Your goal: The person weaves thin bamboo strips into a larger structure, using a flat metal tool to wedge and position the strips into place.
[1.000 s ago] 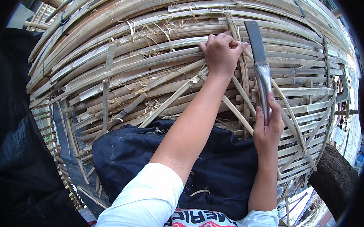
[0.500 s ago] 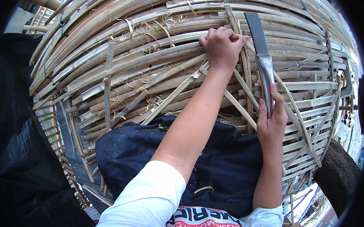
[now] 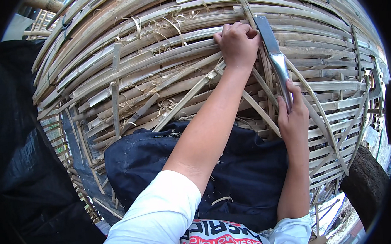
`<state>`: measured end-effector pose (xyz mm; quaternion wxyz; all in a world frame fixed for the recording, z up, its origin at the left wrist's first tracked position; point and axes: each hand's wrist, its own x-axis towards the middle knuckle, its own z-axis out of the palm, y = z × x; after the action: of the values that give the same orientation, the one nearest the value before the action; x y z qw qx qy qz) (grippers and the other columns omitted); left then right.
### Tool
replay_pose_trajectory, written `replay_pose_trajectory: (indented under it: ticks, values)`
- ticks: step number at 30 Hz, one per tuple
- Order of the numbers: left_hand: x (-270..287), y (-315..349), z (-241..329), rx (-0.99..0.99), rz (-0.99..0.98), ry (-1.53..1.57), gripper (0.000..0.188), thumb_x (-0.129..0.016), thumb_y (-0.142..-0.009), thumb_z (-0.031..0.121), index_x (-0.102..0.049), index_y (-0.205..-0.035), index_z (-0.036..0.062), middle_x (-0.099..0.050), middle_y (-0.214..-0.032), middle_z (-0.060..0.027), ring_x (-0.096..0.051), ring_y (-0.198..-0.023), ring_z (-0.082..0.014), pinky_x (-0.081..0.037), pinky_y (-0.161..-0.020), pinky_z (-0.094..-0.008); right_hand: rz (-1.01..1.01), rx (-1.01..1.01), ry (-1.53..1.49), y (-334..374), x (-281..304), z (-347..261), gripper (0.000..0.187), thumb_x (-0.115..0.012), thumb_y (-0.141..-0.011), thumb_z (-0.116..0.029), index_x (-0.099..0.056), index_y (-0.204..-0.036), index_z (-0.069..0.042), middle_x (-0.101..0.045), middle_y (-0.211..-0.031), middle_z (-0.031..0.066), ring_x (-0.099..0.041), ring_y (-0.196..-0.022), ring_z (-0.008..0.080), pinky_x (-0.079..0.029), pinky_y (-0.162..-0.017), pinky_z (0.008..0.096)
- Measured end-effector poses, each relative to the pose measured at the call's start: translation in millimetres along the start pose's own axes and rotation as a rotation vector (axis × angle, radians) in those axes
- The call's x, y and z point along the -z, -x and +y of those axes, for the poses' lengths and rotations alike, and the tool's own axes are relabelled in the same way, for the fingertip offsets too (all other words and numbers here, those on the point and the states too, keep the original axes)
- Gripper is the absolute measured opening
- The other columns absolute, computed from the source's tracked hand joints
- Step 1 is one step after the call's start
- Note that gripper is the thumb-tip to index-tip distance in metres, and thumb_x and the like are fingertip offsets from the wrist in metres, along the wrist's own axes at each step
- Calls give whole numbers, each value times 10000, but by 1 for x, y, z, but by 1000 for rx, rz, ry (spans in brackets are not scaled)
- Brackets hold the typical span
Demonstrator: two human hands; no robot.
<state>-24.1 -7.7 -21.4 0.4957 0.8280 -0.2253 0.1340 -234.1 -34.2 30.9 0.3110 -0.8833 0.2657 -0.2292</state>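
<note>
My left hand (image 3: 239,46) is closed at the slatted bamboo wall, its fingers curled on a thin bamboo strip (image 3: 305,84). The strip passes behind the blade and slants down to the right; the part inside my fist is hidden. In my right hand (image 3: 294,115) is a broad-bladed knife (image 3: 268,38), gripped by its shiny tubular metal handle. Its dark, square-ended blade points up, right beside my left knuckles and over an upright slat (image 3: 265,71). Whether the blade touches the strip, I cannot tell.
Horizontal split-bamboo slats (image 3: 158,58) fill the wall ahead, with curly shavings (image 3: 173,22) caught on them. Dark cloth (image 3: 250,180) covers my lap. A black sheet (image 3: 26,151) hangs at the left. A thick dark log (image 3: 366,180) stands at the lower right.
The knife has moved left and tilted, bringing its blade up against my left hand's side. My right hand has risen slightly. My left hand stays nearly where it was.
</note>
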Motion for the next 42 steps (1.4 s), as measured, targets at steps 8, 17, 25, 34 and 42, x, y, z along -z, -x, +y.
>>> replay_pose_trajectory:
  ticks: [8,17,25,34,42]
  values:
    - [-1,2,-7,-21,20,-13,275,-866,-696,333,-715,-675,105,-689,-773,-4,-618,-892,-245,-361,-896,-440,-5,4,11,4,5,-12,371,-609,-946,-33,-565,-1312,-73,-674,-1121,209,-681,-982,372,-526,-830,421]
    - [-4,3,-1,-10,-1,21,227,-835,-713,301,-723,-676,106,-711,-798,-23,-624,-891,-253,-365,-897,-450,39,99,25,-1,3,-5,381,-613,-939,-37,-555,-1313,-82,-670,-1169,212,-664,-1008,413,-515,-844,442]
    - [1,6,1,-41,-2,25,253,-851,-710,325,-716,-671,115,-698,-779,-11,-613,-866,-253,-366,-880,-450,120,94,-86,0,-3,-3,355,-625,-938,-49,-557,-1287,-66,-675,-1163,206,-673,-993,412,-521,-831,449]
    - [-5,-2,-6,-39,44,-32,168,-822,-702,247,-722,-680,114,-710,-785,-6,-626,-874,-244,-368,-896,-426,-89,-18,114,-10,-8,-3,378,-632,-930,-41,-562,-1298,-89,-681,-1111,202,-677,-966,398,-529,-822,437]
    - [1,4,-7,-35,7,-17,251,-852,-700,312,-720,-679,100,-707,-788,-21,-625,-880,-257,-372,-893,-434,-102,-10,84,-7,-3,-2,363,-626,-941,-40,-564,-1298,-75,-686,-1109,197,-684,-941,393,-523,-804,443]
